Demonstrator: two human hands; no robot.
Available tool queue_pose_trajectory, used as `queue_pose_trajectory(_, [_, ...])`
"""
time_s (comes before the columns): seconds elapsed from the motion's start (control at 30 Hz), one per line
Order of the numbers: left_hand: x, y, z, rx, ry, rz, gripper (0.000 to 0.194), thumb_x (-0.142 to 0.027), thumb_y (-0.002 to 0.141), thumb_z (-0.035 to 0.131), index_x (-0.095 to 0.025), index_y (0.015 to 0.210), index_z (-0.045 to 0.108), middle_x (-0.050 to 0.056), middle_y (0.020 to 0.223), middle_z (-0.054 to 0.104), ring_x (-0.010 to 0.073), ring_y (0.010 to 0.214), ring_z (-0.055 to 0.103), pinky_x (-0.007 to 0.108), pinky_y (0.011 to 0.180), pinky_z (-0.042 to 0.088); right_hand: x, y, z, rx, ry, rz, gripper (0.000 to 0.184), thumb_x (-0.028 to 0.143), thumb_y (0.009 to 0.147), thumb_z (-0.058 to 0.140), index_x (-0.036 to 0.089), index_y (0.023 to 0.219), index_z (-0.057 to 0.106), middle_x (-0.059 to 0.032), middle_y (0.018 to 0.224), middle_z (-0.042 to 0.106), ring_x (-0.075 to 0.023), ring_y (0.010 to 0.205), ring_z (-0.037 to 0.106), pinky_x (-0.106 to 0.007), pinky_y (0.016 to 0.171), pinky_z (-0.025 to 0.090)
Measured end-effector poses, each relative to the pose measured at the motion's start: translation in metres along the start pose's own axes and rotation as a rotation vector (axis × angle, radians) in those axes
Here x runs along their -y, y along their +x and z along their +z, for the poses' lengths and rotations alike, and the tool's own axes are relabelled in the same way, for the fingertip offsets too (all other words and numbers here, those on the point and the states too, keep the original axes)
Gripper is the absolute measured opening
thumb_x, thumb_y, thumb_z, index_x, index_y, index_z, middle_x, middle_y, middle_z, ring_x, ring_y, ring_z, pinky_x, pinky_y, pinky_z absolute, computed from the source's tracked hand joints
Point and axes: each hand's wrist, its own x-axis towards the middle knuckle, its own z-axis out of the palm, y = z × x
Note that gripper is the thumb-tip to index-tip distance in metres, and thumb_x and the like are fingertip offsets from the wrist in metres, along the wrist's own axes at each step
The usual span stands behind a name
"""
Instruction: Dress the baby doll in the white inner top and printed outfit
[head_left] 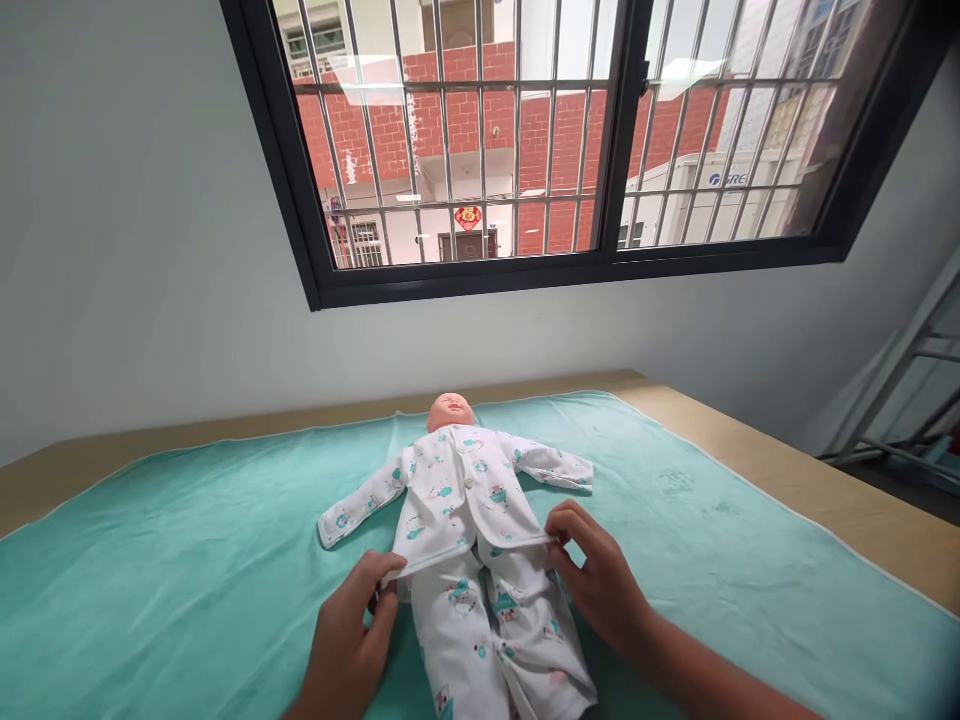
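A baby doll [451, 410] lies on its back, its head toward the wall. It wears a white printed baby jacket [439, 495] with long sleeves spread to both sides, and a small button shows at the chest. Matching baby trousers [461, 640] cover its legs and run out of the bottom of the view. My left hand [356, 630] pinches the jacket's lower left corner between thumb and fingers. On the other side, my right hand [596, 570] grips the lower right corner of the hem. The doll's hands are hidden inside the sleeves.
Under the doll a turquoise cloth [225, 540] covers most of a wooden table [720, 430]. Behind it stands a white wall with a dark-framed, barred window [465, 278]. A metal frame like a ladder [892, 380] is at the far right.
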Motion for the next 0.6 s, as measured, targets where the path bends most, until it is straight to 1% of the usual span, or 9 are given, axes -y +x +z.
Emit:
queue_pose_trajectory(0.1, [0.001,0.004,-0.001,-0.013,0.012,-0.097,0.017,-0.023,0.087,0.045,-0.022,0.078,0.059,-0.002,0.073,0.062,0.0135,0.062,0.057,0.022,0.058,0.048,-0.001,0.001,-0.003,-0.025,-0.025,-0.008,0.016,0.007,0.083,0.044,0.022,0.080,0.044,-0.0006,0.080,0.049,-0.0158,0.073,0.048,-0.028,0.066,0.043])
queue_pose_trajectory(0.17, [0.003,0.006,0.000,-0.017,0.049,-0.106,0.015,-0.019,0.084,0.045,-0.021,0.073,0.055,-0.001,0.072,0.060,0.0142,0.064,0.057,0.023,0.057,0.048,-0.002,0.002,-0.005,-0.032,-0.054,-0.055,0.016,0.007,0.084,0.045,0.022,0.081,0.045,-0.0015,0.082,0.050,-0.0162,0.074,0.049,-0.029,0.066,0.044])
queue_pose_trajectory(0.2, [0.003,0.007,0.001,-0.025,0.069,-0.066,0.013,-0.018,0.083,0.045,-0.021,0.075,0.055,0.000,0.077,0.061,0.0152,0.069,0.059,0.024,0.060,0.050,-0.002,0.001,-0.006,-0.022,-0.069,-0.100,0.016,0.007,0.084,0.045,0.022,0.082,0.047,-0.0024,0.084,0.051,-0.0166,0.076,0.050,-0.029,0.067,0.046])
queue_pose_trajectory(0.27, [0.004,0.006,0.004,-0.040,0.119,0.076,0.014,-0.016,0.084,0.047,-0.021,0.088,0.060,0.004,0.098,0.062,0.0186,0.091,0.062,0.028,0.075,0.054,0.001,0.000,-0.005,0.004,-0.096,-0.206,0.016,0.007,0.087,0.045,0.022,0.086,0.050,-0.0045,0.091,0.054,-0.0178,0.082,0.054,-0.031,0.071,0.049])
queue_pose_trajectory(0.3, [0.004,0.005,0.005,-0.033,0.148,0.156,0.019,-0.017,0.086,0.048,-0.023,0.099,0.061,0.006,0.110,0.061,0.0199,0.102,0.061,0.031,0.082,0.054,0.004,-0.001,-0.005,0.014,-0.111,-0.253,0.017,0.007,0.088,0.045,0.022,0.088,0.051,-0.0056,0.095,0.056,-0.0186,0.086,0.055,-0.032,0.073,0.050])
queue_pose_trajectory(0.37, [0.004,0.003,0.008,0.013,0.206,0.286,0.030,-0.018,0.090,0.050,-0.027,0.117,0.059,0.007,0.123,0.056,0.0205,0.113,0.057,0.033,0.091,0.052,0.011,-0.003,-0.003,0.031,-0.147,-0.320,0.018,0.007,0.089,0.046,0.023,0.094,0.054,-0.0080,0.104,0.059,-0.0206,0.095,0.057,-0.035,0.078,0.052])
queue_pose_trajectory(0.43, [0.004,0.002,0.009,0.048,0.234,0.341,0.030,-0.017,0.091,0.052,-0.029,0.118,0.059,0.007,0.122,0.056,0.0200,0.112,0.056,0.033,0.090,0.052,0.018,-0.004,-0.001,0.059,-0.182,-0.365,0.023,0.007,0.090,0.045,0.024,0.101,0.057,-0.0104,0.115,0.061,-0.0229,0.107,0.058,-0.038,0.085,0.053])
queue_pose_trajectory(0.5, [0.003,0.003,0.010,0.037,0.220,0.331,0.022,-0.017,0.092,0.052,-0.027,0.109,0.061,0.006,0.114,0.057,0.0192,0.105,0.057,0.032,0.087,0.052,0.023,-0.004,0.000,0.102,-0.204,-0.413,0.029,0.008,0.091,0.042,0.024,0.109,0.058,-0.0116,0.124,0.061,-0.0245,0.117,0.055,-0.042,0.092,0.052])
queue_pose_trajectory(0.6, [0.001,0.004,0.009,0.027,0.161,0.295,0.013,-0.015,0.094,0.049,-0.024,0.098,0.059,0.005,0.105,0.058,0.0176,0.099,0.056,0.030,0.084,0.051,0.024,-0.003,0.000,0.160,-0.213,-0.487,0.031,0.010,0.093,0.042,0.024,0.116,0.058,-0.0113,0.127,0.064,-0.0249,0.123,0.054,-0.044,0.097,0.050])
